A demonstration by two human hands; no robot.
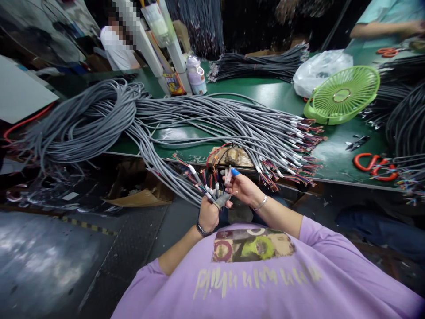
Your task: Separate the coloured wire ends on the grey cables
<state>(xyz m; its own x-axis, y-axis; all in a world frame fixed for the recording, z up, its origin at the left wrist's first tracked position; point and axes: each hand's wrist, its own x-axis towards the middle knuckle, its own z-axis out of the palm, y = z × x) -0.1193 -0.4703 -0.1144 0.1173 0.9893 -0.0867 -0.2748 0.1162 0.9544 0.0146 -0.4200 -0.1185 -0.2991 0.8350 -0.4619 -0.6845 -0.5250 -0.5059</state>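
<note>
Closed around several grey cables (179, 184), my left hand (209, 215) is in front of the table edge. White sleeves and thin coloured wires (212, 179) fan out from the cable ends above its fingers. My right hand (248, 189), with a blue cover on one fingertip, pinches a small whitish, see-through piece (228, 176) right beside those wires; what it is exactly I cannot make out. A larger spread of grey cables (212, 113) lies across the green table, stripped ends to the right. Behind my hands, at the edge, sits a brownish lump (232, 156).
A green fan (345, 95), a plastic bag (322, 71), orange-handled scissors (375, 167) and small cutters (357, 142) are on the right. A bottle (196, 75) stands by the post. Black cable bundles (259, 66) lie behind. Two other people are beyond the table.
</note>
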